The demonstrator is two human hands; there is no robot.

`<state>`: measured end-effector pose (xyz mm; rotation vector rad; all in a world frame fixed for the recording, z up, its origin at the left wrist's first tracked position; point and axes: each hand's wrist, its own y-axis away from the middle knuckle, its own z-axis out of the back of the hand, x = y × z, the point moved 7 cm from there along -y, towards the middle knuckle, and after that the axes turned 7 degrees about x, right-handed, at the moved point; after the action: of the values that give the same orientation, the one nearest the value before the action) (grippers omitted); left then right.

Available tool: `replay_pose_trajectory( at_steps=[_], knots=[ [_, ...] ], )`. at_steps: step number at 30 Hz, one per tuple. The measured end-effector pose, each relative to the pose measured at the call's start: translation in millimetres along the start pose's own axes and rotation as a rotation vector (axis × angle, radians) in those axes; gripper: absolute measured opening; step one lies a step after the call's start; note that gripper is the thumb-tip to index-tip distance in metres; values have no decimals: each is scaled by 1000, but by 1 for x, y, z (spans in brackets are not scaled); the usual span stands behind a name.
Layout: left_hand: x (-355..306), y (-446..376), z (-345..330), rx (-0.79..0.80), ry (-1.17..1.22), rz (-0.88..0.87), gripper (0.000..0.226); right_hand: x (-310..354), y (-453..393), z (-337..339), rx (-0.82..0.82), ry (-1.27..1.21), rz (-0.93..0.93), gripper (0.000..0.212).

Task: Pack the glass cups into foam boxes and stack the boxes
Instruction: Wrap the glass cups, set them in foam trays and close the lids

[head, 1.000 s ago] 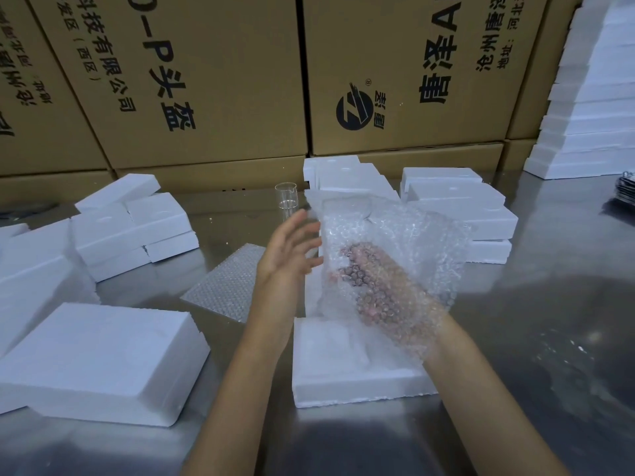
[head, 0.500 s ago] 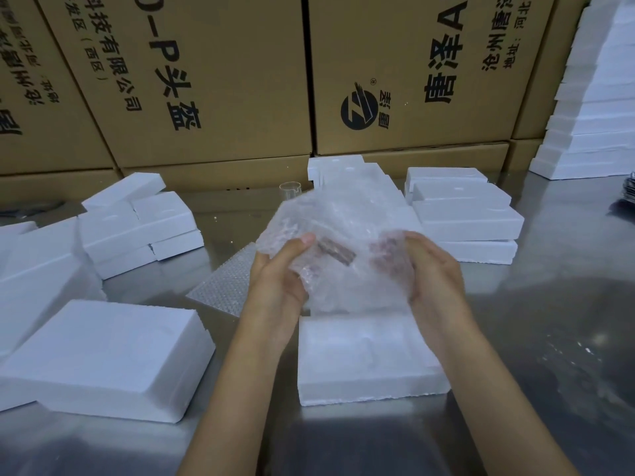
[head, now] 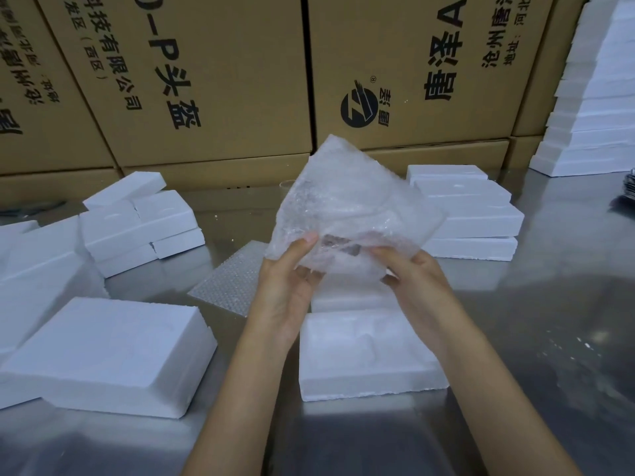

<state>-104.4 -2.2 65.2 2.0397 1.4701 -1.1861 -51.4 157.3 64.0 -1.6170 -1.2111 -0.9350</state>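
Since a moment ago both hands have lifted the bubble wrap bundle (head: 354, 214) higher, so that its top corner now reaches up in front of the cardboard cartons (head: 220, 80) at the back, and it hides all but a sliver of the glass cup (head: 286, 183) standing on the table behind it. At frame centre the left hand (head: 285, 286) pinches the bundle's lower left edge, thumb on the front and fingers curled behind, while the right hand (head: 415, 276) grips the lower right edge with its fingers curled into the wrap. Whether a cup sits inside the wrap cannot be told. Directly below the hands an open foam box (head: 367, 355) lies on the shiny metal table (head: 532, 321). A flat sheet of bubble wrap (head: 230, 280) lies just left of the hands. A large foam block (head: 106, 352) fills the lower left, smaller foam pieces (head: 141, 225) sit at middle left, a low foam stack (head: 474, 218) is right of centre, and a tall foam stack (head: 594, 108) rises at the upper right.
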Motion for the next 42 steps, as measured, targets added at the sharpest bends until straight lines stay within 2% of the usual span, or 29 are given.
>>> replay_pose_trajectory(
  at_steps=[3, 7, 11, 15, 19, 23, 26, 28, 30, 31, 34, 35, 37, 39, 42],
  knots=[
    [6, 0, 2, 6, -117, 39, 71, 8, 2, 23, -180, 5, 53, 10],
    [6, 0, 11, -52, -439, 26, 72, 16, 5, 27, -274, 68, 108, 11],
    [9, -5, 10, 10, -686, -7, 64, 22, 6, 26, -295, 173, 211, 4],
    [16, -5, 10, 19, -762, 50, 55, 22, 6, 25, -313, 245, 238, 4],
    [13, -1, 4, 22, -640, 60, 35, 21, 6, 26, -365, 259, 259, 3],
    [11, -1, 1, -75, -721, -35, 10, 15, 5, 21, -405, 335, 232, 21],
    [13, -1, -2, -124, -745, -104, 18, 12, 3, 9, -358, 428, 250, 24],
    [11, -2, -3, -136, -741, -151, 37, 11, 3, 0, -278, 621, 284, 18],
    [8, -3, -5, -114, -758, -193, 41, 9, 3, -11, -184, 814, 306, 7],
    [7, -3, -6, -97, -782, -210, 38, 7, 4, -16, -147, 911, 319, 10],
    [6, -1, -3, -76, -762, -204, 23, 1, 5, -29, -53, 1183, 300, 46],
    [5, 0, 0, -93, -701, -193, 20, 1, 6, -32, -35, 1254, 297, 52],
    [-3, 5, 2, -130, -638, -237, 22, 0, 8, -37, -25, 1376, 322, 49],
    [-14, 11, -5, -136, -765, -363, 21, 0, 9, -40, -22, 1462, 343, 43],
    [-16, 17, -24, -29, -1132, -521, 16, -5, 7, -40, -4, 1523, 321, 39]
  ],
)
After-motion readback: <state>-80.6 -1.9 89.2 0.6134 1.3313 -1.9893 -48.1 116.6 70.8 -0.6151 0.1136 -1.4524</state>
